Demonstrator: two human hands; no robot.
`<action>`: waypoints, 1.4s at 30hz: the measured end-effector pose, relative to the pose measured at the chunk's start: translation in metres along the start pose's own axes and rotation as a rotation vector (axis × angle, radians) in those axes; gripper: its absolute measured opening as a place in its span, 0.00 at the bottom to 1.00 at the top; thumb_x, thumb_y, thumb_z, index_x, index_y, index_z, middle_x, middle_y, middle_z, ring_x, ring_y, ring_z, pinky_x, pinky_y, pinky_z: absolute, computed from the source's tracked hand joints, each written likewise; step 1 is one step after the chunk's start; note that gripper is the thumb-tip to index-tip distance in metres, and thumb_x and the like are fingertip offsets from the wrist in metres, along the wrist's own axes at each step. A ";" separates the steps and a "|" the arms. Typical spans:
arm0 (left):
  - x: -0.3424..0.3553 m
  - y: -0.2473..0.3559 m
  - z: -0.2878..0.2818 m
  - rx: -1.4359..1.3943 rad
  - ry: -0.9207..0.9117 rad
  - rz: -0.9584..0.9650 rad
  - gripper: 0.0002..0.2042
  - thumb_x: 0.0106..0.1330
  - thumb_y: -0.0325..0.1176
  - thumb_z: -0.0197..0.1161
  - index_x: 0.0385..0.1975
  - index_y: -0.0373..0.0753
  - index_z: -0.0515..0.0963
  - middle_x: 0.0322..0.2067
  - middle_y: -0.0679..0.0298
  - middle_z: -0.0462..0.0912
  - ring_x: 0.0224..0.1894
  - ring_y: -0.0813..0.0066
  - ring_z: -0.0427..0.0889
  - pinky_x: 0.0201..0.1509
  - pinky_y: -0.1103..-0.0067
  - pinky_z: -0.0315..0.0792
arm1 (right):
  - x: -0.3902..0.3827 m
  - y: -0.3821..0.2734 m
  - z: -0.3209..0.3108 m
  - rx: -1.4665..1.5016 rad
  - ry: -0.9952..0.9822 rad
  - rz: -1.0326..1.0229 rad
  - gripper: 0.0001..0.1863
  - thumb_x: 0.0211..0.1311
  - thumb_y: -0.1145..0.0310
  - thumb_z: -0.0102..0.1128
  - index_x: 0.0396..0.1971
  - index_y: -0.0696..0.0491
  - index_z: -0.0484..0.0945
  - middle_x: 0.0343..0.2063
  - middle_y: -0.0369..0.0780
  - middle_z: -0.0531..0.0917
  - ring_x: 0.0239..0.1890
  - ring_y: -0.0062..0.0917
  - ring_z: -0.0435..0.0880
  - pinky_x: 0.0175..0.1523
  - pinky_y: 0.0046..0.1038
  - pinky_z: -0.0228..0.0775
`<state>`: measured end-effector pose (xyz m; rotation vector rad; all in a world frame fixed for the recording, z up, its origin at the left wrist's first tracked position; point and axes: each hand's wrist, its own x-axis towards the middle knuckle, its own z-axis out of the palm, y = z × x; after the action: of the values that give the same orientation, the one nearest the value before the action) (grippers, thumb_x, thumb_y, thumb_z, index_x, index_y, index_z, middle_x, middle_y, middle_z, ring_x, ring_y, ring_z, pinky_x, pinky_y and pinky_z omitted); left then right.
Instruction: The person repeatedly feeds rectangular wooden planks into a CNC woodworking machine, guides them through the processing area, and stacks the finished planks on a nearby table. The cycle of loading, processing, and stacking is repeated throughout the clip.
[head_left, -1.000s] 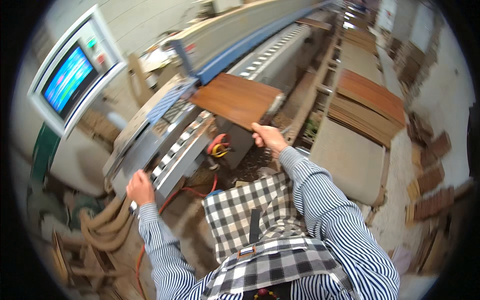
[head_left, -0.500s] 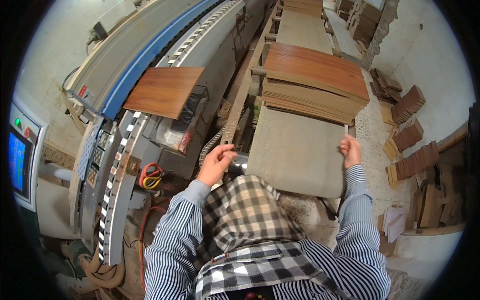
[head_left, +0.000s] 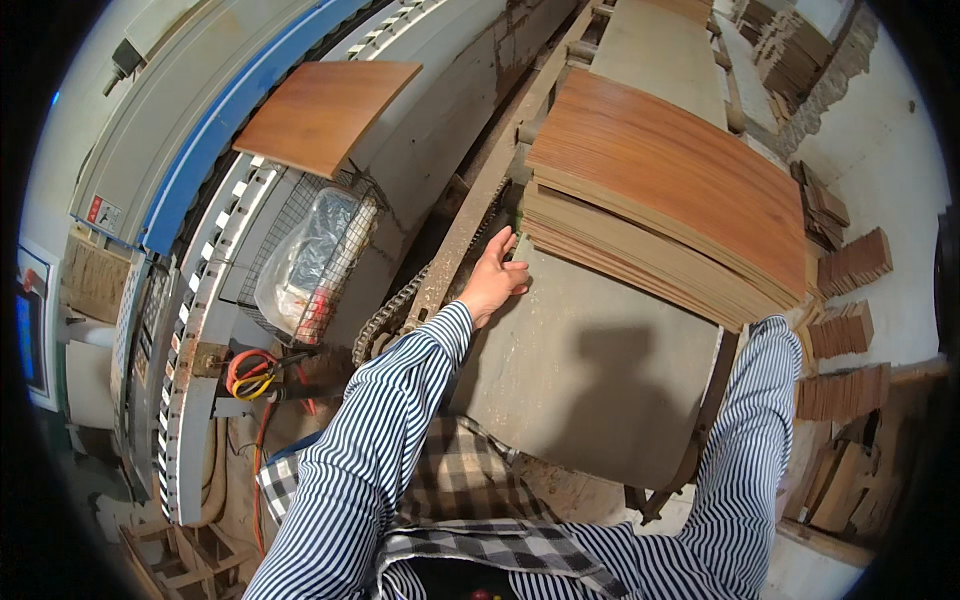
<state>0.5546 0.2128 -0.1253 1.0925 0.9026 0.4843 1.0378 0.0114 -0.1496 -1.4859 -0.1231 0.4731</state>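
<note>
A stack of wood-grain boards (head_left: 665, 180), reddish-brown on top with pale layered edges, lies on a grey board (head_left: 600, 350) on the roller conveyor. My left hand (head_left: 495, 275) is at the stack's near left corner, over the edge of the grey board. Its fingers are partly stretched and apart, with nothing between them. My right arm (head_left: 755, 400) reaches along the stack's right side. The right hand itself is hidden beyond the stack's near right corner. One wood-grain board (head_left: 330, 115) rides on the blue and grey machine (head_left: 190, 160) to my left.
A wire basket (head_left: 310, 255) with a plastic bag hangs from the machine's side. Below it are orange-handled and yellow-handled tools (head_left: 250, 375). A chain (head_left: 395, 310) runs beside the conveyor. Stacks of brown strips (head_left: 850, 270) stand at right; a control screen (head_left: 30, 330) is far left.
I have leaned closer to the stack. Both hands have moved forward to its sides, and the right hand has gone out of sight. The board on the machine has travelled farther away.
</note>
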 end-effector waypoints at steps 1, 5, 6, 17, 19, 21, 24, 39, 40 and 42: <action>0.007 -0.001 0.000 -0.006 -0.025 -0.011 0.38 0.57 0.19 0.53 0.66 0.42 0.41 0.66 0.60 0.46 0.51 0.73 0.70 0.42 0.82 0.74 | 0.005 0.000 -0.001 0.007 0.007 0.000 0.23 0.64 0.56 0.46 0.51 0.58 0.68 0.48 0.42 0.72 0.47 0.28 0.72 0.51 0.29 0.66; 0.020 -0.001 0.005 -0.025 -0.116 -0.056 0.37 0.58 0.19 0.52 0.66 0.45 0.43 0.66 0.61 0.45 0.44 0.77 0.74 0.41 0.83 0.75 | 0.021 -0.001 -0.008 0.015 0.001 -0.008 0.23 0.64 0.55 0.46 0.51 0.58 0.67 0.49 0.42 0.72 0.48 0.28 0.71 0.52 0.29 0.66; 0.022 0.004 0.007 -0.028 -0.129 -0.064 0.36 0.58 0.18 0.51 0.66 0.45 0.44 0.66 0.61 0.47 0.43 0.78 0.74 0.41 0.83 0.76 | 0.023 0.000 -0.008 0.021 0.000 -0.004 0.24 0.64 0.55 0.46 0.51 0.58 0.67 0.49 0.42 0.71 0.48 0.28 0.71 0.52 0.29 0.66; 0.033 0.007 0.012 -0.208 -0.144 -0.147 0.31 0.56 0.14 0.43 0.63 0.42 0.50 0.63 0.65 0.53 0.42 0.71 0.78 0.43 0.78 0.76 | 0.031 -0.005 -0.004 0.013 -0.025 -0.011 0.25 0.64 0.55 0.46 0.52 0.58 0.66 0.51 0.43 0.69 0.50 0.29 0.69 0.54 0.30 0.63; 0.033 0.008 0.012 -0.255 -0.176 -0.147 0.32 0.55 0.14 0.42 0.63 0.41 0.50 0.64 0.65 0.52 0.42 0.71 0.78 0.43 0.78 0.76 | 0.026 -0.008 -0.008 0.014 -0.021 -0.014 0.25 0.64 0.55 0.46 0.53 0.58 0.66 0.52 0.43 0.69 0.51 0.29 0.69 0.55 0.30 0.63; 0.032 0.007 0.014 -0.232 -0.131 -0.159 0.31 0.55 0.14 0.42 0.62 0.41 0.52 0.62 0.65 0.55 0.40 0.72 0.78 0.42 0.78 0.77 | 0.019 -0.006 -0.009 0.015 -0.024 -0.011 0.25 0.64 0.54 0.46 0.53 0.58 0.66 0.52 0.43 0.69 0.51 0.29 0.69 0.55 0.30 0.63; 0.030 0.009 0.018 -0.233 -0.039 -0.174 0.28 0.55 0.16 0.42 0.59 0.41 0.55 0.54 0.65 0.62 0.35 0.76 0.77 0.40 0.79 0.77 | 0.013 -0.005 -0.009 0.015 -0.027 -0.006 0.25 0.64 0.54 0.46 0.53 0.58 0.66 0.53 0.43 0.68 0.52 0.29 0.68 0.55 0.30 0.62; -0.043 -0.024 -0.029 -0.206 0.057 -0.240 0.18 0.58 0.22 0.44 0.50 0.41 0.63 0.31 0.68 0.68 0.23 0.80 0.74 0.24 0.85 0.74 | -0.105 0.011 -0.015 0.071 -0.012 0.073 0.27 0.64 0.53 0.45 0.55 0.58 0.65 0.56 0.43 0.65 0.55 0.30 0.65 0.58 0.31 0.59; -0.051 -0.027 -0.034 -0.191 0.045 -0.251 0.25 0.54 0.18 0.41 0.55 0.40 0.61 0.36 0.66 0.70 0.23 0.81 0.74 0.28 0.84 0.75 | -0.115 0.012 -0.016 0.075 -0.010 0.078 0.27 0.64 0.53 0.45 0.55 0.58 0.65 0.56 0.43 0.65 0.55 0.30 0.65 0.58 0.31 0.59; -0.067 -0.031 -0.042 -0.209 0.048 -0.253 0.25 0.54 0.18 0.41 0.55 0.39 0.61 0.38 0.65 0.70 0.23 0.81 0.74 0.28 0.84 0.75 | -0.137 0.016 -0.021 0.081 -0.010 0.094 0.27 0.64 0.53 0.45 0.55 0.58 0.64 0.56 0.43 0.65 0.55 0.30 0.65 0.59 0.31 0.59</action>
<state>0.4799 0.1740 -0.1348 0.7678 0.9933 0.3861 0.9176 -0.0591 -0.1389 -1.4145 -0.0417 0.5549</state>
